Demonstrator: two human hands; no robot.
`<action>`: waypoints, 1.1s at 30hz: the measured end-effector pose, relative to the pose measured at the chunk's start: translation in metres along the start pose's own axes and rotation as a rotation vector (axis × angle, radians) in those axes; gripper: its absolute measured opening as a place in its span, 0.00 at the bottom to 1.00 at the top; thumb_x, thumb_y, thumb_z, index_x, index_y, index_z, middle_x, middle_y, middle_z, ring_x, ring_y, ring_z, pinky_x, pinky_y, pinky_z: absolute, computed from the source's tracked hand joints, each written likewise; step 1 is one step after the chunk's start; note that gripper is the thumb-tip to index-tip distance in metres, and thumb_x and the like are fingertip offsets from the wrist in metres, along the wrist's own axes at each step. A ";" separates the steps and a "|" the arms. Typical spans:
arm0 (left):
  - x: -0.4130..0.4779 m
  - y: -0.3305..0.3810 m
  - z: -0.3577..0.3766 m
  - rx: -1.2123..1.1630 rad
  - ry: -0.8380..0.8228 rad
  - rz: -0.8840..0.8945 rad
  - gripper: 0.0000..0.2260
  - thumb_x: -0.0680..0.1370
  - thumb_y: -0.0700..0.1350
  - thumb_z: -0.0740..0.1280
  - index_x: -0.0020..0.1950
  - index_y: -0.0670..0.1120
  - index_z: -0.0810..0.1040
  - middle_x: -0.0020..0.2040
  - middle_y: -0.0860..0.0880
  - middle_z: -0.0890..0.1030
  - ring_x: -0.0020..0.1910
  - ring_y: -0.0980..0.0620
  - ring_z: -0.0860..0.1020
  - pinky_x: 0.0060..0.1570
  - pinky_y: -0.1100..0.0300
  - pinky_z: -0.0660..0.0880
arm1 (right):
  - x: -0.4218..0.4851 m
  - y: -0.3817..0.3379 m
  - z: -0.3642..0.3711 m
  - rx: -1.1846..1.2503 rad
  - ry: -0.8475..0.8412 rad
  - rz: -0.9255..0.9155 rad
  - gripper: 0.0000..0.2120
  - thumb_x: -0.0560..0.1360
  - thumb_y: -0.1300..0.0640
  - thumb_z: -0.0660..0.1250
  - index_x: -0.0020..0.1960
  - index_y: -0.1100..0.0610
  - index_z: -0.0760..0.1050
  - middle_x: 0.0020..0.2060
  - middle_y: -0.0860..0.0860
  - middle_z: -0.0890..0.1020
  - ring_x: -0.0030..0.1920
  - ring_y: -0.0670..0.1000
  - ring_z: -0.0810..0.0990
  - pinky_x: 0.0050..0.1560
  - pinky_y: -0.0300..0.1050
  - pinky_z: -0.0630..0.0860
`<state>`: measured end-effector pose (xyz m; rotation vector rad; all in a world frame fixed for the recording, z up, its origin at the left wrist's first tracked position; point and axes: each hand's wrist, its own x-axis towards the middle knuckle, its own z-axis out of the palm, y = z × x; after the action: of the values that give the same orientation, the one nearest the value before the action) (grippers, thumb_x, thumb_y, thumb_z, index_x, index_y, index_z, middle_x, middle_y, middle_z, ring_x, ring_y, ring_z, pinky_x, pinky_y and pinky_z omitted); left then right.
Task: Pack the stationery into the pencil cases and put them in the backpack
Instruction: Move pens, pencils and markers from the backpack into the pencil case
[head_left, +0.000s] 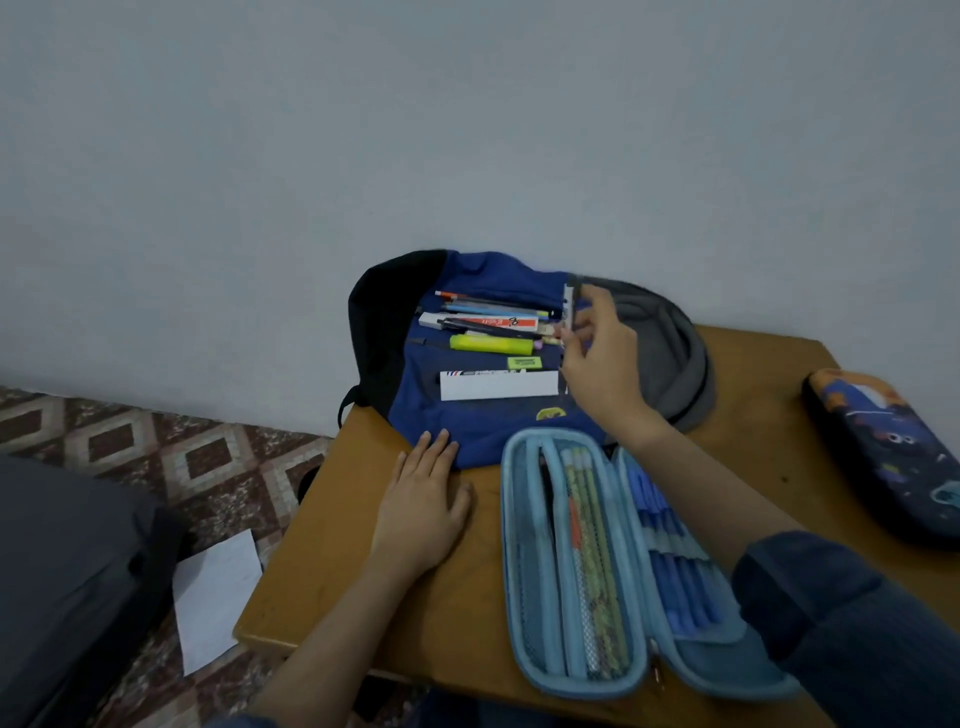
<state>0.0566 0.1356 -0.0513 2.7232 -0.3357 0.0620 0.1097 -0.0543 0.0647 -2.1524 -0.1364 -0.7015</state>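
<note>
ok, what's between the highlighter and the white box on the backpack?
A small green eraser. It lies on the backpack, below the highlighter and just above the white box. This shows in the head view.

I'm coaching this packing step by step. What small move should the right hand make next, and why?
Probably bring the slim item pinched in the right hand down to the open blue pencil case and lay it beside the pencils there. The case lies open near the person, and more loose stationery waits on the backpack.
</note>
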 end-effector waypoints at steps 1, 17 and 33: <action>-0.001 -0.002 0.000 0.003 -0.010 -0.006 0.33 0.73 0.62 0.40 0.76 0.50 0.55 0.77 0.53 0.53 0.76 0.56 0.47 0.73 0.60 0.41 | -0.002 0.003 -0.007 0.012 0.006 0.026 0.21 0.77 0.67 0.62 0.68 0.59 0.65 0.38 0.53 0.76 0.34 0.46 0.73 0.34 0.35 0.70; -0.013 0.112 -0.016 -0.187 -0.105 0.297 0.21 0.81 0.53 0.56 0.73 0.50 0.63 0.77 0.52 0.54 0.75 0.54 0.51 0.74 0.58 0.45 | -0.037 0.059 -0.104 -0.067 0.005 0.318 0.27 0.75 0.69 0.63 0.70 0.53 0.63 0.29 0.51 0.74 0.32 0.52 0.75 0.44 0.57 0.80; -0.034 0.133 0.031 0.060 -0.209 0.322 0.33 0.71 0.69 0.35 0.75 0.62 0.45 0.77 0.51 0.39 0.75 0.51 0.34 0.71 0.53 0.32 | -0.059 0.075 -0.107 -0.166 -0.209 0.436 0.22 0.76 0.67 0.63 0.67 0.55 0.65 0.32 0.53 0.75 0.33 0.51 0.76 0.43 0.56 0.81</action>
<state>-0.0085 0.0129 -0.0324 2.7129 -0.8427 -0.1271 0.0386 -0.1745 0.0333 -2.3024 0.2839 -0.2426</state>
